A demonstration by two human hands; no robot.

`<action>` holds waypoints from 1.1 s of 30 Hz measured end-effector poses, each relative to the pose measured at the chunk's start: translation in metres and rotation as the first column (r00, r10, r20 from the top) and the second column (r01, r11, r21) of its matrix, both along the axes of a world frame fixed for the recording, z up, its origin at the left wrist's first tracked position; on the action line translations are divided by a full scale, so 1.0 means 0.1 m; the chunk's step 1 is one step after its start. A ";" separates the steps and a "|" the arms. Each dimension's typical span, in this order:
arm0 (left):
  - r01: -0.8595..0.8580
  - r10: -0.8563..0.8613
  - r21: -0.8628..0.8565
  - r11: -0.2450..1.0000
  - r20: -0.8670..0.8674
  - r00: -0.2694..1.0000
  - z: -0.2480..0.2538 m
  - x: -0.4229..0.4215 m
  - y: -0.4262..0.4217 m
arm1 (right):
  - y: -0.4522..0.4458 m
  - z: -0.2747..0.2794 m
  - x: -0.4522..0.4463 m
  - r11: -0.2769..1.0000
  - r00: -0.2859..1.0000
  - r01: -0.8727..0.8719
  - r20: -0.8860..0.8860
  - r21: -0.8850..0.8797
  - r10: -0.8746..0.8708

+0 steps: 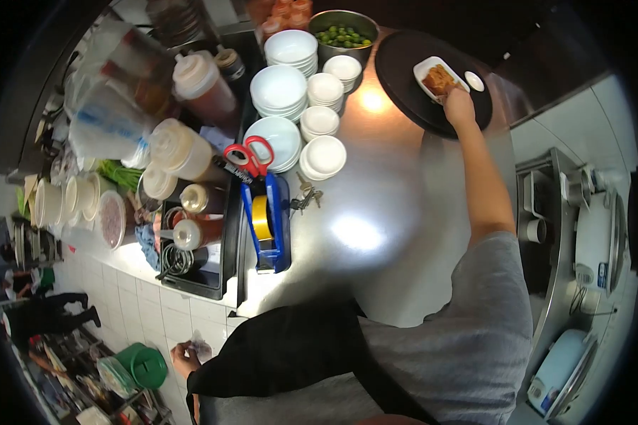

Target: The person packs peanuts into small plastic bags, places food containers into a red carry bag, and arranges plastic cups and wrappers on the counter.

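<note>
Right hand [459,106] at the white dish [422,71], can't tell if fingers grip; left hand [184,360] pinches blurry clear stuff [202,349]. Bowls [278,88] and tape dispenser [280,212] crowd the table's [397,191] left edge.

We cannot identify the small, blurred clear item [201,350] at our left grip [185,360], nor make out the fingertips of our right grip [459,105] against the brown food [438,79].

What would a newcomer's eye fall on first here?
Probably the right hand, at a white dish of brown food on the round black tray, upper right. Next, the blue tape dispenser left of centre, with red-handled scissors at its far end. Stacked white bowls stand beyond them.
</note>
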State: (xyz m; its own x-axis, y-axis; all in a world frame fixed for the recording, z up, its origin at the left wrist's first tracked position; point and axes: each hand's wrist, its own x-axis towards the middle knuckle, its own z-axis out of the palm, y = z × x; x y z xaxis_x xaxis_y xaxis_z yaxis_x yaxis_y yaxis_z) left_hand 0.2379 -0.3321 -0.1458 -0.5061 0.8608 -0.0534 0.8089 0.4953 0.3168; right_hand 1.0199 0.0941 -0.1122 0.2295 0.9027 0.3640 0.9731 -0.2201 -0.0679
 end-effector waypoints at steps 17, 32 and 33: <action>0.015 -0.021 0.080 0.997 0.069 0.997 0.13 0.23 0.08 | -0.40 0.46 -2.50 0.823 0.561 -0.403 -0.602 0.401 0.568; -0.190 0.189 0.004 0.982 0.096 0.977 -0.67 -0.18 -0.72 | 0.27 -0.07 -1.77 0.961 0.915 -0.222 -0.305 0.166 0.265; -0.218 0.220 -0.032 0.975 0.122 0.968 -0.70 -0.20 -0.80 | 0.15 0.50 -2.21 0.952 0.887 -0.249 -0.353 0.176 0.298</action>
